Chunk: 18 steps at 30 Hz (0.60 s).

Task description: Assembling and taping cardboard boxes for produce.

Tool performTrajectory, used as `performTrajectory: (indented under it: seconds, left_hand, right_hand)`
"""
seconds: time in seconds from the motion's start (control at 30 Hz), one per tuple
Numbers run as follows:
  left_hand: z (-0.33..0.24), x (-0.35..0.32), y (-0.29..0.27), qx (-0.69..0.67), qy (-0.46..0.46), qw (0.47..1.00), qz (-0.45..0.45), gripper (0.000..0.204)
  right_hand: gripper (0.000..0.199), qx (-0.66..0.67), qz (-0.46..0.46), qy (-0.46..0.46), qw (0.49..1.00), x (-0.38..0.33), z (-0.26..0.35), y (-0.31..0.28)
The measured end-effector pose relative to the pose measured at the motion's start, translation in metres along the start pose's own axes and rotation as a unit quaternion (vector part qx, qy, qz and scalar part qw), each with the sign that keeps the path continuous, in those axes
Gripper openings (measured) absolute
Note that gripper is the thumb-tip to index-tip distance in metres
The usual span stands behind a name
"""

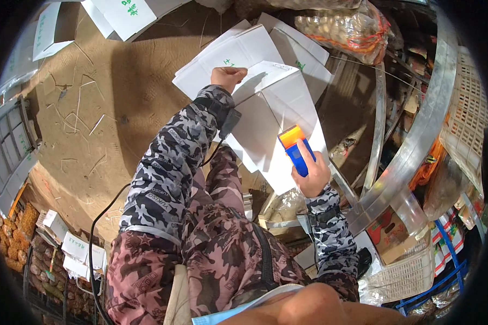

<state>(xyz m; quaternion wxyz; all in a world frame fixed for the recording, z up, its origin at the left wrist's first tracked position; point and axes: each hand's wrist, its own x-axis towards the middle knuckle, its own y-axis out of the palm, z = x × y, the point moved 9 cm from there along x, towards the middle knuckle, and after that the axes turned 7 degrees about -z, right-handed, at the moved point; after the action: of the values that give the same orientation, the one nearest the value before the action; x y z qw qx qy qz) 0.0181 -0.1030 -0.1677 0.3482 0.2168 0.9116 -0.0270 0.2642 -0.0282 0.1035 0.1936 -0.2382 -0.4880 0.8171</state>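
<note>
A white cardboard box (287, 97), partly folded with its flaps spread, stands tilted in front of me. My left hand (229, 77) is closed at its upper left edge, where the fingertips are partly hidden. In my right hand (314, 174) is an orange and blue handheld tool (296, 150), with the index finger stretched along its top. The tool's orange head is over the box's near right panel. Beneath and behind the box lie flattened white cardboard sheets (222, 57) with green handwriting.
More white boxes (122, 16) lie at the far left. A curved metal rail (417, 157) runs down the right side, beside plastic crates (466, 116). A clear bag of round produce (336, 30) sits at the far right. A black cable (106, 208) trails by my left side.
</note>
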Motion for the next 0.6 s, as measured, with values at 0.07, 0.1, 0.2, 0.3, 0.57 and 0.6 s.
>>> performTrajectory:
  seconds: [0.07, 0.1, 0.2, 0.3, 0.57, 0.6]
  left_hand:
    - [0.012, 0.0, -0.002, 0.129, -0.022, 0.991, 0.018, 0.023]
    - [0.013, 0.001, -0.003, 0.131, -0.021, 0.991, 0.018, 0.023]
    - [0.02, -0.006, 0.002, 0.22, -0.023, 0.975, 0.028, 0.019]
    - [0.009, -0.012, 0.016, 0.344, 0.054, 0.934, 0.082, 0.032]
    - [-0.033, -0.015, 0.006, 0.629, 0.222, 0.74, 0.089, 0.063]
    - [-0.039, -0.022, 0.019, 0.52, 0.158, 0.835, 0.089, 0.055]
  right_hand:
    - [0.079, 0.0, -0.002, 0.0, 1.0, 0.002, 0.002, 0.0]
    - [0.08, 0.0, -0.004, -0.001, 1.0, 0.003, 0.003, 0.0]
    - [0.08, -0.012, 0.001, 0.009, 1.0, -0.001, -0.004, 0.001]
    - [0.08, -0.023, 0.003, 0.019, 1.0, -0.001, -0.007, 0.001]
    - [0.08, -0.013, 0.003, 0.014, 1.0, -0.001, -0.01, 0.007]
    - [0.08, -0.017, -0.001, 0.012, 1.0, -0.001, -0.012, 0.007]
